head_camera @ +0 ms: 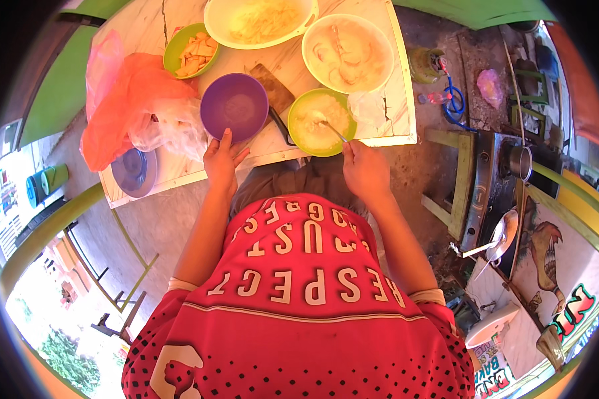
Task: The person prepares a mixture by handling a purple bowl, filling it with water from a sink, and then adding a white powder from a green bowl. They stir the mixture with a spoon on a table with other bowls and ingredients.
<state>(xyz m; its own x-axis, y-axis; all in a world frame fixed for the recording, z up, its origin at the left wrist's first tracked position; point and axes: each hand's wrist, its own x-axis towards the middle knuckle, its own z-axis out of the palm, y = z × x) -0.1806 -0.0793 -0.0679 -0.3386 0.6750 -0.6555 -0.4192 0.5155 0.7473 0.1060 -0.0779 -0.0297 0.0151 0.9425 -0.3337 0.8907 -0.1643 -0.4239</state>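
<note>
My left hand (pixel 221 162) holds a purple plastic bowl (pixel 234 107) by its near rim, one digit lying over the edge. The bowl's inside shows only a pale film at the bottom. In my right hand (pixel 364 167) is the handle of a metal spoon (pixel 335 131). The spoon's head rests in a creamy, pale mixture (pixel 317 122) inside a lime-green bowl (pixel 293 130) at the table's near edge. Between the two bowls, a knife with a black handle (pixel 281 127) lies near a dark rectangular board or blade (pixel 273 87).
On the marble-patterned table (pixel 179 172) stand a green bowl of cut pieces (pixel 195 55), a large basin of pale strips (pixel 267 22) and a white bowl of batter-like mix (pixel 348 55). Red plastic bags (pixel 130 99) and a blue lid or plate (pixel 134 171) lie left. A gas stove (pixel 484 184) stands right.
</note>
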